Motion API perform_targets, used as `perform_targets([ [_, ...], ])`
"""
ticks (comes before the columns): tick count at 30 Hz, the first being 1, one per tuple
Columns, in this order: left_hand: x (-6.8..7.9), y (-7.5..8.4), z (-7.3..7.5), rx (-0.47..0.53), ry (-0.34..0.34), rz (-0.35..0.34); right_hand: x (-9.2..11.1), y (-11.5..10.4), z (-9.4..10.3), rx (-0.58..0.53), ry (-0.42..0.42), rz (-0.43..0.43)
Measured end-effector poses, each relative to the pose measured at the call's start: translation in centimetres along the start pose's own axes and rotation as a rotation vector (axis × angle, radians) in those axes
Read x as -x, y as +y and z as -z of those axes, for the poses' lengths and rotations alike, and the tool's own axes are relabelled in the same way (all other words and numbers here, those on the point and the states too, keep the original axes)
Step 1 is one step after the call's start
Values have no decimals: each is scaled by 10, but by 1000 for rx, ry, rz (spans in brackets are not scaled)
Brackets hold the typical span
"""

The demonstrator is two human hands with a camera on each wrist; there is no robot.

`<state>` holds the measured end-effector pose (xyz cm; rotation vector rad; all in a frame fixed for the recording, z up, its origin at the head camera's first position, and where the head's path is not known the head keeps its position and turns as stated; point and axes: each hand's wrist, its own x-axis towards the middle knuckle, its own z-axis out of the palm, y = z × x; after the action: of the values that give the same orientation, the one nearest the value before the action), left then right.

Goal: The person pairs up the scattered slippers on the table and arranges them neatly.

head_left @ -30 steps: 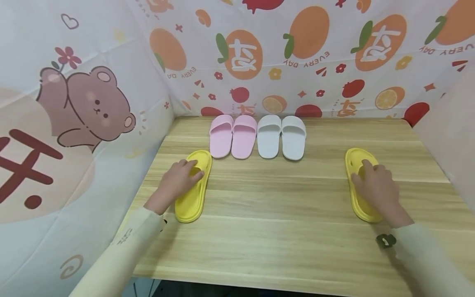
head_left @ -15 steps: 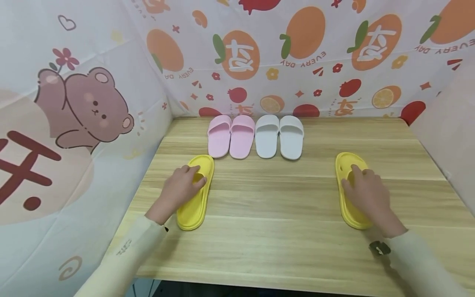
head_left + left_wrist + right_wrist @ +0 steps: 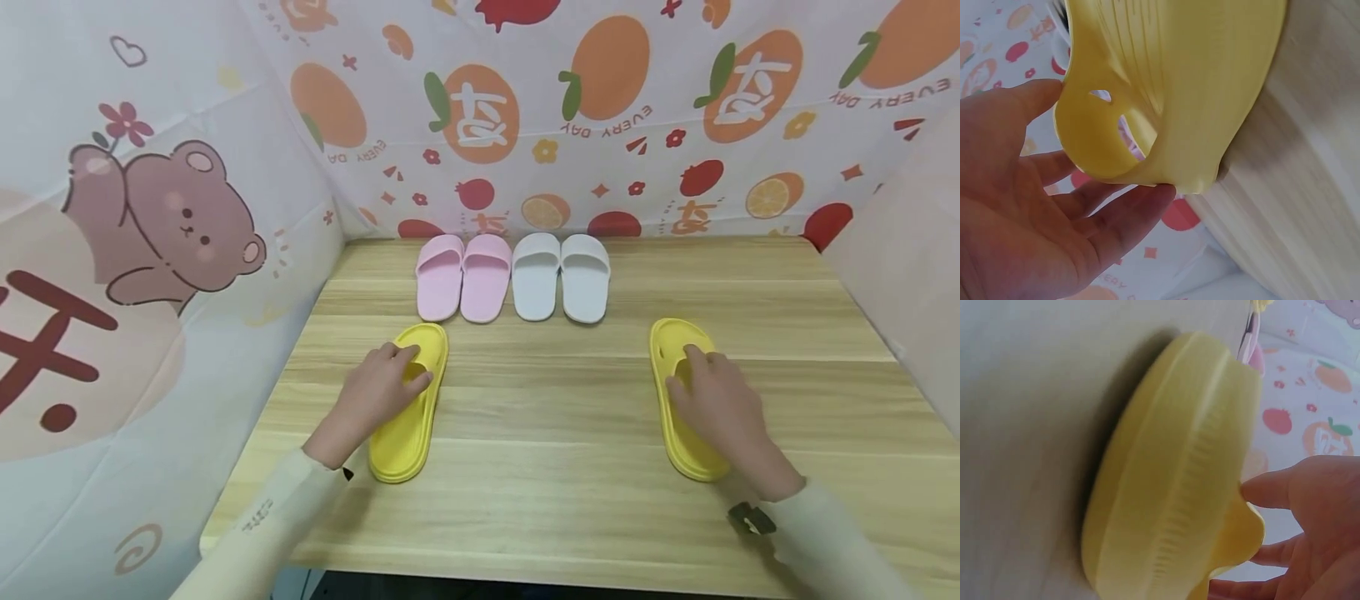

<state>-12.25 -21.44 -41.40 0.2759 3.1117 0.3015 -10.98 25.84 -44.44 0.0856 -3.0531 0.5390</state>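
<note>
My left hand (image 3: 375, 392) grips the strap of a yellow slipper (image 3: 401, 454) at the left of the table. In the left wrist view, the thumb and fingers of that hand (image 3: 1029, 206) hold opposite edges of the strap, which has cut-out holes. Farther right, my right hand (image 3: 720, 404) holds a second yellow slipper (image 3: 684, 446) by its strap, toe end pointing to the back. The right wrist view has this slipper's ribbed side (image 3: 1172, 481) low over the wood, with the thumb at the strap's edge. Part of each slipper is hidden beneath the hand.
A pair of pink slippers (image 3: 483, 292) and a pair of white slippers (image 3: 534, 292) stand side by side at the back edge of the wooden table (image 3: 555, 475). Printed cloth (image 3: 555, 83) hangs behind them, with a bear-patterned cloth (image 3: 195, 208) along the left.
The right yellow slipper has moved left and toward me with my right hand. My left hand has brought the other yellow slipper slightly right and nearer. The pink and white pairs stay in place.
</note>
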Motion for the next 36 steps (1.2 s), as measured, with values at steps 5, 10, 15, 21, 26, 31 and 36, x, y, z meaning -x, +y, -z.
perform_targets([
  [5, 3, 11, -2, -19, 27, -40, 5, -13, 1, 18, 4, 17],
  [10, 4, 23, -5, -25, 36, -80, 11, -22, 1, 39, 16, 39],
  [15, 3, 34, -6, -24, 38, -106, 16, -31, 0, 45, 15, 38],
  [21, 1, 47, -10, -16, 34, -127, 21, -39, -5, 54, 34, 57],
  [26, 2, 58, -16, -19, 37, -137, 24, -46, -11, 59, 64, 86],
  [31, -2, 74, -19, -25, 31, -150, 26, -53, -18, 67, 90, 92],
  [36, -7, 89, -22, -37, 43, -182, 27, -61, -25, 82, 99, 86],
])
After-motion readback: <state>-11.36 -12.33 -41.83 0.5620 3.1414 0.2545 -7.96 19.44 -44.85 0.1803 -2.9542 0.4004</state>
